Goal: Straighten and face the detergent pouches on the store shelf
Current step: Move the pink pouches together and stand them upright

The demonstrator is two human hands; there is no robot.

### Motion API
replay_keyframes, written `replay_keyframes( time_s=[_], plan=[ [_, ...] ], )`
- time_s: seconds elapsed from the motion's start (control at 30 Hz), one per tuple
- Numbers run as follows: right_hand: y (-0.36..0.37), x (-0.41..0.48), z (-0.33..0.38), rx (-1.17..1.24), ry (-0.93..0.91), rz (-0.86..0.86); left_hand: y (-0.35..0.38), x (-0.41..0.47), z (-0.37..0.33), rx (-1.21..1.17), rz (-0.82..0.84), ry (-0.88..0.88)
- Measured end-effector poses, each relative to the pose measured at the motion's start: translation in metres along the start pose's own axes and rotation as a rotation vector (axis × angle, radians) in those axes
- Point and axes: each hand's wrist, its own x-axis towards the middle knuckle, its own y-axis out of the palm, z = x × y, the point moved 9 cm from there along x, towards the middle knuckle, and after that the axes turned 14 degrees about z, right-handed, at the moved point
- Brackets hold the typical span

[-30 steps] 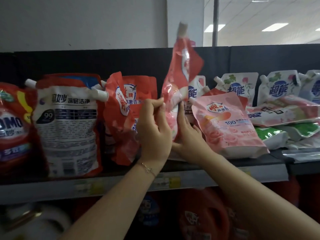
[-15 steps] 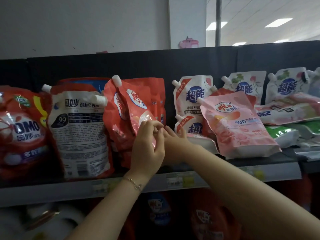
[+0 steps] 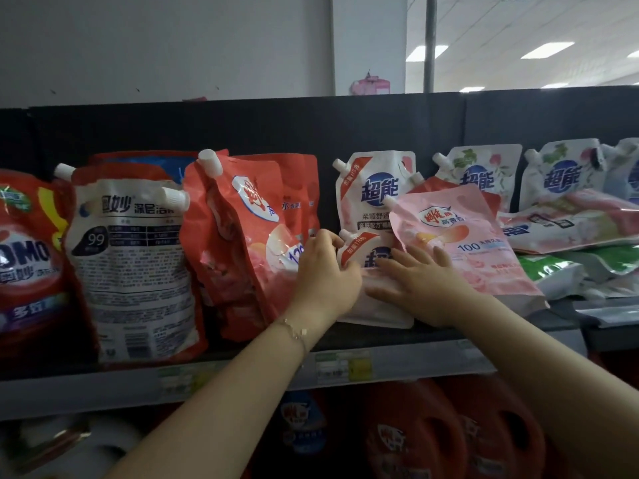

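Running across the middle of the frame, the shelf (image 3: 103, 385) has a black back wall (image 3: 242, 129) and a row of soap pouches. At the left edge stands a red OMO pouch (image 3: 24, 257), and just beside it a white-backed pouch (image 3: 135, 271) shows its back side. Left of the middle a big red pouch (image 3: 242, 243) leans to the left, its white cap at the top. Right of the middle a pink pouch (image 3: 477, 243) leans back on the pouches behind it. Between these 2 sits the small white pouch (image 3: 363, 245) with blue letters, in front of a taller white pouch (image 3: 373, 191) like it. Both hands are on the small one. The left hand (image 3: 325, 274) curls its fingers round the left edge, near the cap. The right hand (image 3: 422, 281) lies flat on the front, fingers straight and spread, and touches the pink pouch too. A thin bracelet (image 3: 294, 330) is on the left wrist.
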Motion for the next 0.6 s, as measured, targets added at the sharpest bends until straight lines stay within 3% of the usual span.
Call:
replay_keyframes(
  time_s=[0.1, 0.3, 0.47, 0.6],
  plan=[
    [0.009, -0.001, -0.006, -0.044, 0.02, 0.005, 0.022, 0.033, 0.014, -0.149, 0.076, -0.235],
    [0.016, 0.002, -0.025, -0.024, 0.014, 0.083, 0.04, 0.079, 0.049, -0.166, 0.116, -0.519],
    [0.029, -0.004, -0.055, 0.233, 0.035, 0.042, 0.05, 0.106, 0.069, -0.02, 0.175, -0.623],
    [0.028, 0.001, -0.057, 0.304, -0.014, 0.03, 0.066, 0.122, 0.08, 0.075, 0.349, -0.659]
  ],
)
